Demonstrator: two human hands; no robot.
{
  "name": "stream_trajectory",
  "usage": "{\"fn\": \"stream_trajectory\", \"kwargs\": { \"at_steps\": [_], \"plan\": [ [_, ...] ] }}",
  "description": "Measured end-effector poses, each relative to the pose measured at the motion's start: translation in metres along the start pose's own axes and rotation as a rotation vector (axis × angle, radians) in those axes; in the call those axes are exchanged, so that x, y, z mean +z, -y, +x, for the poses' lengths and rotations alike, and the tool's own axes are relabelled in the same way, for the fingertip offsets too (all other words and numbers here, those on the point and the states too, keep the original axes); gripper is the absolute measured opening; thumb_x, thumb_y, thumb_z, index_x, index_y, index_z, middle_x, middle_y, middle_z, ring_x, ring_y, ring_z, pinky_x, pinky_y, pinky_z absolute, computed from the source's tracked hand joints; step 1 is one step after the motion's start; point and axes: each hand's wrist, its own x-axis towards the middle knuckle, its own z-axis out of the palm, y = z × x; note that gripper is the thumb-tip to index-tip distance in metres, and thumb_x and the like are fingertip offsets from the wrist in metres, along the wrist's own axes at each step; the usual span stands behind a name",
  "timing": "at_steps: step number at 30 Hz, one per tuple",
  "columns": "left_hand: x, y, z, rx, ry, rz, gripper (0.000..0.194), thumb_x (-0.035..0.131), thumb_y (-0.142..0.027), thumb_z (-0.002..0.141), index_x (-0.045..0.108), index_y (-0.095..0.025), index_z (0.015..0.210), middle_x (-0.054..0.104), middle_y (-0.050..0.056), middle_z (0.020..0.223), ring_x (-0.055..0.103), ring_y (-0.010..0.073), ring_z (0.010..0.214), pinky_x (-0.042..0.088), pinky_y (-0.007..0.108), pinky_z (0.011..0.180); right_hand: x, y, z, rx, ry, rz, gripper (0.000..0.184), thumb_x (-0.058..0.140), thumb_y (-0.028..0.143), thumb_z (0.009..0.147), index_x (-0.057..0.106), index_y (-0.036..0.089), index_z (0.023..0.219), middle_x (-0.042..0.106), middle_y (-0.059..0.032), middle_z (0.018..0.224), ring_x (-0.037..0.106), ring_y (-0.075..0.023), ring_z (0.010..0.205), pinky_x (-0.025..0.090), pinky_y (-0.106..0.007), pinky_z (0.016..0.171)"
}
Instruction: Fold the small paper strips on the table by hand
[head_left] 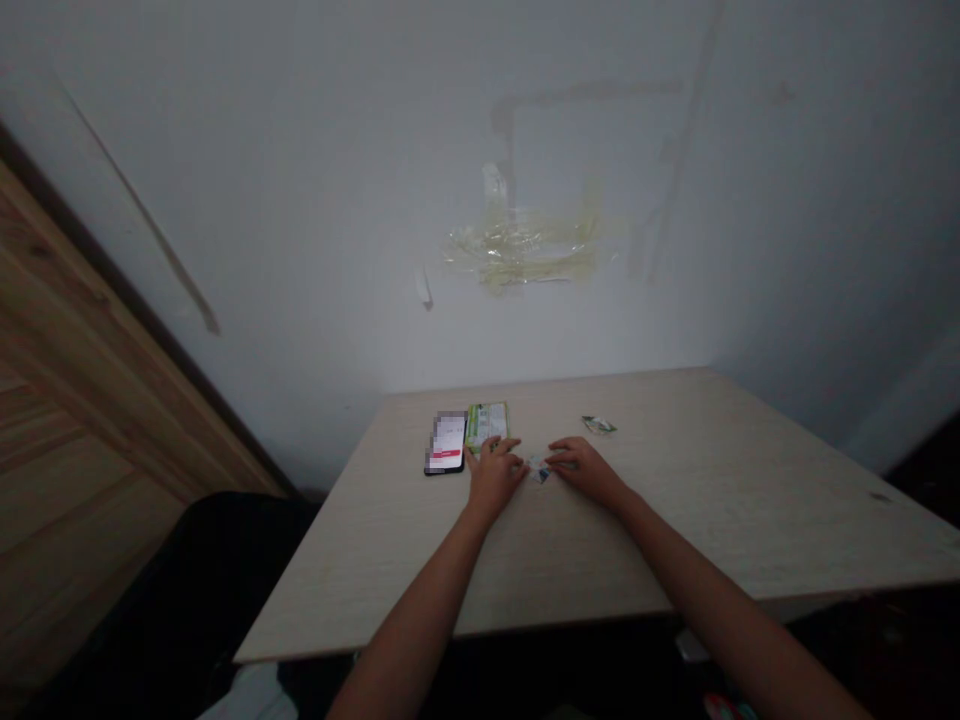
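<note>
Both my hands rest on a pale wooden table (675, 520), close together near its middle. My left hand (495, 472) and my right hand (583, 466) meet at a tiny pale object (538, 468) with a blue speck, fingertips pinched at it from either side; it is too small to name. A green printed packet (487, 424) lies flat just beyond my left hand. A phone (447, 442) with a lit screen lies left of the packet.
A small torn green-and-white scrap (598, 425) lies on the table beyond my right hand. A white wall with old tape residue (517, 250) stands behind the table. A wooden door or panel (82, 400) runs along the left.
</note>
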Motion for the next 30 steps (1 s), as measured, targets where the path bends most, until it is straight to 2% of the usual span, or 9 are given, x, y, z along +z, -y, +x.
{"fn": "stream_trajectory", "kwargs": {
  "at_steps": [6,11,20,24,30],
  "plan": [
    [0.001,-0.006,0.0,-0.01,0.006,-0.069,0.009,0.067,-0.028,0.086,0.075,-0.028,0.082,0.064,-0.002,0.135,0.043,0.0294,0.132,0.004,0.075,0.111,-0.001,0.007,0.0,-0.053,-0.049,-0.046,0.019,0.067,0.027,0.085,0.077,0.022,0.101,0.07,-0.0117,0.11,0.061,-0.0257,0.107,0.05,-0.045,0.097],
    [0.004,-0.007,0.0,-0.042,-0.022,-0.116,0.008,0.067,-0.025,0.085,0.073,-0.027,0.08,0.064,-0.002,0.135,0.044,0.0284,0.132,0.002,0.074,0.112,0.0,0.014,0.003,-0.093,-0.039,-0.032,0.016,0.067,0.022,0.085,0.076,0.021,0.097,0.07,-0.0107,0.106,0.06,-0.0254,0.106,0.048,-0.045,0.097],
    [0.01,-0.004,0.003,-0.131,-0.018,-0.167,0.003,0.07,-0.027,0.082,0.073,-0.027,0.082,0.058,-0.002,0.141,0.04,0.0293,0.136,0.006,0.075,0.11,0.007,0.008,0.004,0.01,-0.114,0.064,0.013,0.072,0.018,0.076,0.076,0.023,0.088,0.071,-0.0085,0.101,0.06,-0.0262,0.104,0.047,-0.046,0.096],
    [0.011,-0.003,0.003,-0.14,-0.027,-0.162,0.008,0.071,-0.029,0.082,0.074,-0.029,0.089,0.056,-0.001,0.144,0.039,0.0298,0.136,0.005,0.075,0.111,0.005,0.009,0.004,0.039,-0.126,0.117,0.014,0.073,0.019,0.073,0.075,0.022,0.086,0.071,-0.0081,0.1,0.061,-0.0253,0.102,0.046,-0.044,0.096],
    [0.01,-0.002,0.004,-0.152,0.008,-0.172,0.005,0.071,-0.029,0.081,0.076,-0.03,0.08,0.054,-0.003,0.146,0.035,0.032,0.138,0.004,0.076,0.11,0.0,0.014,0.005,0.096,-0.098,0.159,0.013,0.072,0.021,0.072,0.074,0.022,0.085,0.071,-0.0063,0.099,0.061,-0.0241,0.101,0.045,-0.04,0.096]
  ]
}}
